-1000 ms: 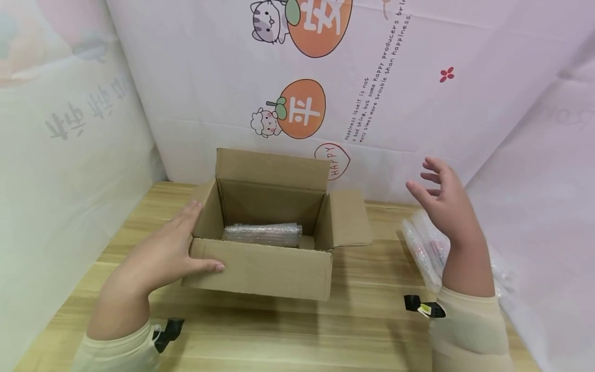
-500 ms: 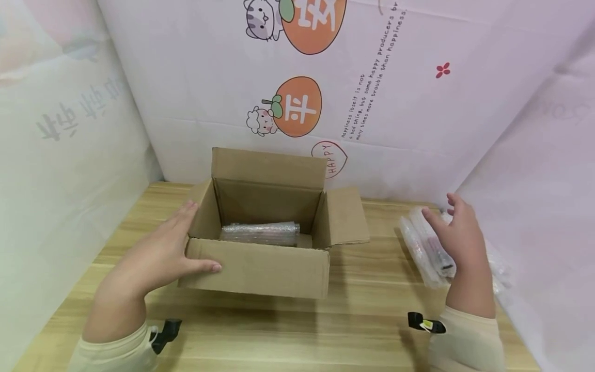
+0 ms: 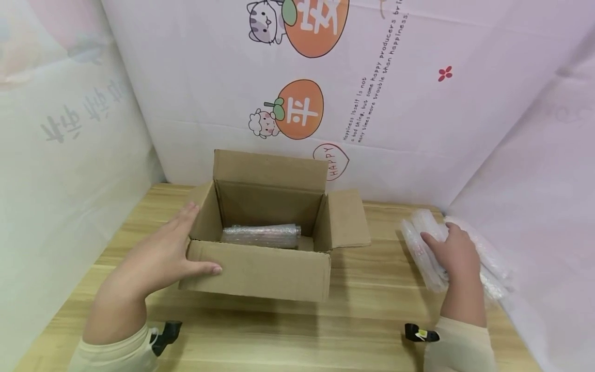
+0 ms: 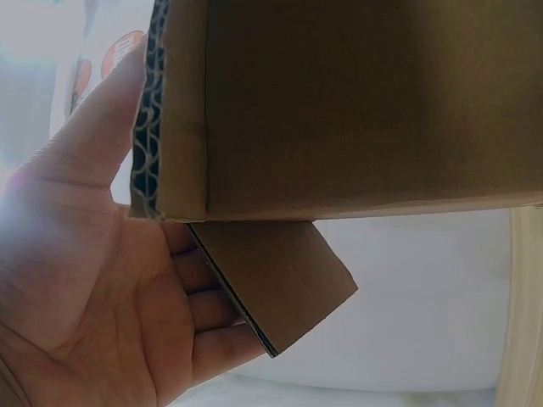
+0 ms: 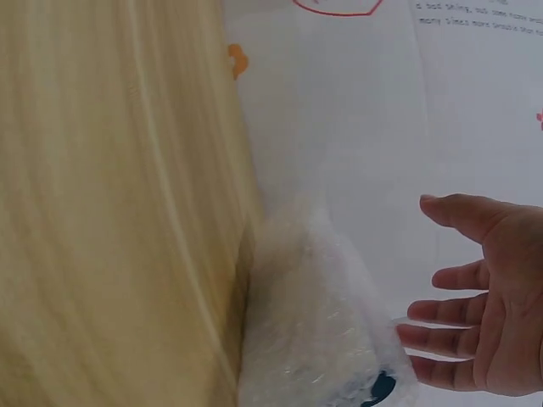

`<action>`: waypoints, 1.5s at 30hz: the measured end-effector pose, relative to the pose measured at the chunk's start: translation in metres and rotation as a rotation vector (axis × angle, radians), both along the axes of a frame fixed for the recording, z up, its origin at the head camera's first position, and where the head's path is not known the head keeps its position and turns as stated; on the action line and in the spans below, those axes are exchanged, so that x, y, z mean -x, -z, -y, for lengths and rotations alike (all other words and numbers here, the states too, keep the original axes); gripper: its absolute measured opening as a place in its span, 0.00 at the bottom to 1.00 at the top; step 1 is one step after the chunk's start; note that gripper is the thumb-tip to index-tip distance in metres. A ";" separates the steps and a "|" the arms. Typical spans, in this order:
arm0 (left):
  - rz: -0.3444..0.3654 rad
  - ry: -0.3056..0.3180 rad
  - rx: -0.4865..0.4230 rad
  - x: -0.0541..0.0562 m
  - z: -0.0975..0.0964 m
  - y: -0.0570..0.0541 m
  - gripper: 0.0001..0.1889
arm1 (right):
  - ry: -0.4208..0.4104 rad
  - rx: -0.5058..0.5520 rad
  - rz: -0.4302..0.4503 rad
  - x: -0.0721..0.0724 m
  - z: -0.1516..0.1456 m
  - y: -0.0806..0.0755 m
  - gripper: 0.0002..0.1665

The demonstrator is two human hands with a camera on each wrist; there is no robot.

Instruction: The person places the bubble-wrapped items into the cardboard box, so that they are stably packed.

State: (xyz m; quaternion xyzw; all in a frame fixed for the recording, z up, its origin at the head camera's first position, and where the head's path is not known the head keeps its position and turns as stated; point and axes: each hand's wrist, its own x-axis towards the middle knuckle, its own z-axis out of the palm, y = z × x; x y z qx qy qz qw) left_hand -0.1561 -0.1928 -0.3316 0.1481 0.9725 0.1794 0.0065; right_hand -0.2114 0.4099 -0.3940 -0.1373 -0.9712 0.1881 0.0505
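An open cardboard box (image 3: 260,271) stands on the table with its flaps folded outward. Inside it lies a bubble-wrapped package (image 3: 262,236). My left hand (image 3: 158,261) holds the box's near left corner, thumb over the front flap and fingers along the left side; the left wrist view shows the fingers behind a small side flap (image 4: 276,275). My right hand (image 3: 460,253) is over several bubble-wrapped packages (image 3: 418,253) at the right. Seen from the right wrist, its fingers are spread, fingertips right at the edge of a bubble-wrapped package (image 5: 314,331).
White printed sheets form a back wall (image 3: 395,165) and side walls around the wooden table (image 3: 362,320). The box's right flap (image 3: 349,219) sticks out toward the packages. Behind the box, the back flap (image 3: 269,169) stands up near the back wall.
My right hand has come down from the air onto the bubble-wrapped packages at the right. The left hand and the box have stayed where they were.
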 end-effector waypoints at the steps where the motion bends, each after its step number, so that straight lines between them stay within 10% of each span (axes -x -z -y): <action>1: 0.000 0.000 -0.003 0.000 0.000 0.000 0.73 | 0.005 -0.006 0.010 0.001 -0.001 0.002 0.61; 12: 0.009 0.005 0.002 0.001 0.000 0.000 0.73 | 0.082 -0.067 0.125 -0.001 -0.012 0.019 0.60; 32: 0.009 0.003 0.008 0.000 -0.001 -0.001 0.73 | 0.071 -0.100 0.121 -0.001 -0.018 0.029 0.43; 45: 0.020 -0.004 0.000 -0.001 -0.001 -0.001 0.73 | 0.063 -0.071 0.100 0.000 -0.023 0.023 0.49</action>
